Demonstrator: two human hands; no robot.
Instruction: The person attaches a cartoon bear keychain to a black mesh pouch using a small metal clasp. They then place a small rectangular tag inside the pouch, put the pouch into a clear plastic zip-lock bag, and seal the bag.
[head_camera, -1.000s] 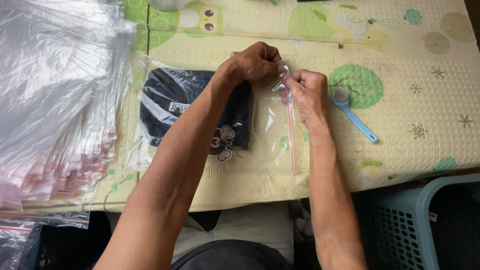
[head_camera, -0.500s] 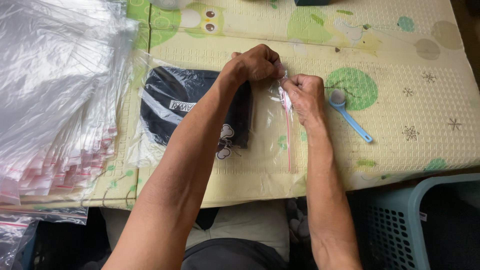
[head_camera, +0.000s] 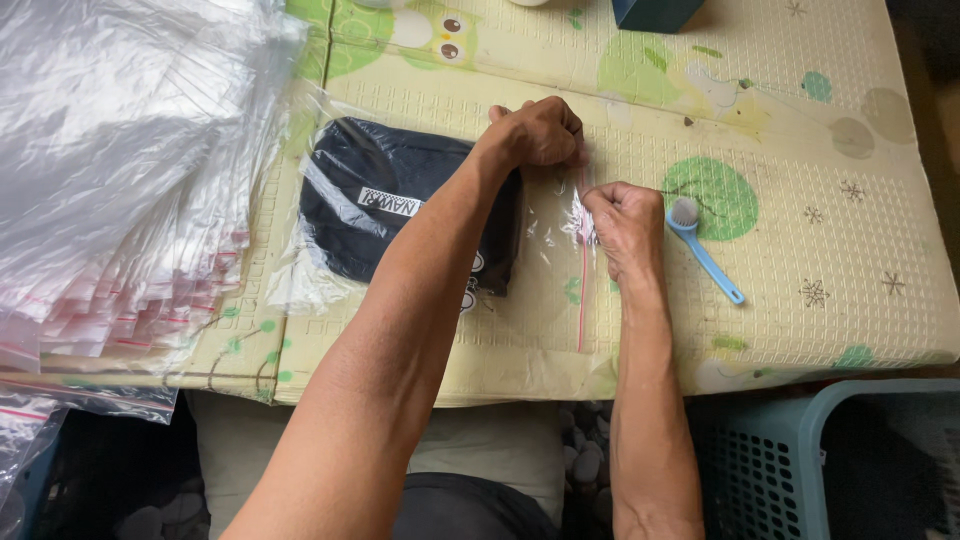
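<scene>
Bag (head_camera: 545, 235), clear, red-striped, holding dark garment (head_camera: 400, 205) with white rectangular label; our left hand (head_camera: 535, 132) and right hand (head_camera: 625, 222) pinch its strip.

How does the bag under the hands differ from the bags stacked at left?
The clear zip bag holds a dark folded garment and lies flat, alone; the stack of clear bags looks empty and fanned. The left hand and right hand pinch its pink strip; the stack is untouched. Both are transparent, pink-edged.

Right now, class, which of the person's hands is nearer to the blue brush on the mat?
The right hand: it grips the bag's seal just beside the blue brush. The left hand holds the seal farther up, away from the brush.
</scene>
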